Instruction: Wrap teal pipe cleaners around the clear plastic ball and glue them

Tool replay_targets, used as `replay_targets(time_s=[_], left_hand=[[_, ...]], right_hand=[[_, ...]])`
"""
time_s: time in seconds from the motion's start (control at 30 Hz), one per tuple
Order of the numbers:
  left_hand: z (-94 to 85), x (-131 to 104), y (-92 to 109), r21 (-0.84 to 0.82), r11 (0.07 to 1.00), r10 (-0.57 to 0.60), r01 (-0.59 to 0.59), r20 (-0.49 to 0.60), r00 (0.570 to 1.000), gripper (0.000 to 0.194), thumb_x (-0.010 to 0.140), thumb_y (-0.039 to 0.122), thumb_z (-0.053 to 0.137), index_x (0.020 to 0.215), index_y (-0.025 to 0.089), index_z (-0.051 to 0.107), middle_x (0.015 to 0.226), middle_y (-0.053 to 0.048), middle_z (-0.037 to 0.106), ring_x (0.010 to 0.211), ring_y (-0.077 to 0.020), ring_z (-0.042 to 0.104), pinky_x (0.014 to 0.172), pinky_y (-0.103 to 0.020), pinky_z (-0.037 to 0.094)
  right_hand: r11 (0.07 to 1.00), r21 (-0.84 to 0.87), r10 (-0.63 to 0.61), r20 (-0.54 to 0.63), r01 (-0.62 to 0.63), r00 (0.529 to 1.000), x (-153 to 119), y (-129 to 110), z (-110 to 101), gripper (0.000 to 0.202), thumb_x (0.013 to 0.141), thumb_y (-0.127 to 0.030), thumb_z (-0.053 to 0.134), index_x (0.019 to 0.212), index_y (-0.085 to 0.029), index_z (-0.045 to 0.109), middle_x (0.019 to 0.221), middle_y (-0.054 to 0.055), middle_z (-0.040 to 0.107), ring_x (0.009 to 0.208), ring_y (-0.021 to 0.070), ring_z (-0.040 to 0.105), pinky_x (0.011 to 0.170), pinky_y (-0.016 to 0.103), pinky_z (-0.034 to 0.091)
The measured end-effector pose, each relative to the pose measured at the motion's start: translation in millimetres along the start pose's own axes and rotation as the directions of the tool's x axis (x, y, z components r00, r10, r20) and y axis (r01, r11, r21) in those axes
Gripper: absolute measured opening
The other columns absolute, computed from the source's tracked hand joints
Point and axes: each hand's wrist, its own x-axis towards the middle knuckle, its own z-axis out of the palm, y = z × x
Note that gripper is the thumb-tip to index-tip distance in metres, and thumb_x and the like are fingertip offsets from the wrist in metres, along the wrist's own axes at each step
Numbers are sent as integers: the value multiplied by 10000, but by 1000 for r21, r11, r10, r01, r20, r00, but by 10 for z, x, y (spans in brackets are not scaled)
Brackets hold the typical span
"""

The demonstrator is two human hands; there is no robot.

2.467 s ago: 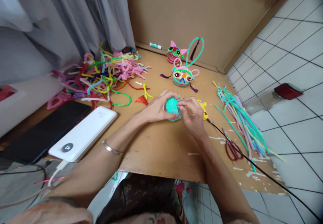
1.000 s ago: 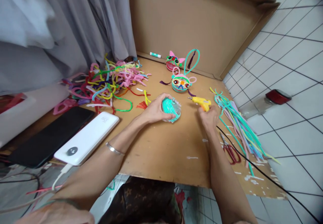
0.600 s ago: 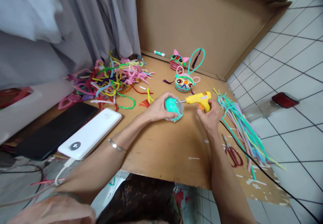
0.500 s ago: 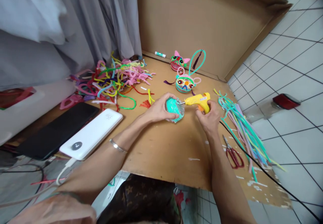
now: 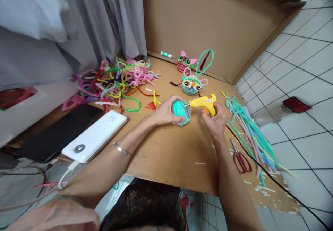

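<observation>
the teal-wrapped ball (image 5: 179,112) is above the middle part of the table (image 5: 169,151). the left hand (image 5: 166,112) has its fingers curved around the ball, open only as wide as the ball. the right hand (image 5: 215,120) has its fingers closed around the handle of the yellow glue gun (image 5: 201,101), and the nozzle is at the clear side of the ball.

at the left edge of the table there is a white container (image 5: 53,104); something red is inside, but i cannot tell what it is. beyond the right edge is a clear jar (image 5: 272,115) with a red lid (image 5: 297,104); its content i cannot tell. toward the far left corner lies a pile of fuzzy stems (image 5: 117,81). the red-handled scissors (image 5: 241,159) lie near the right edge, beside a bundle of straight stems (image 5: 251,133).
</observation>
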Motion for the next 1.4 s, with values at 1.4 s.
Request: replay_targets(time_s=[1.4], left_hand=[[5,-7,22,-30,999,43,-43,1,999,620,572,362,812,1117,218,554,1083,-27,628,977,-231,598,868,-356,503]], right_hand=[[996,-67,-68,-75,63,995,-4,-63,-81,323,675,-422,562,906,-201,605,715,1,583,638,178,524,624,304,455]])
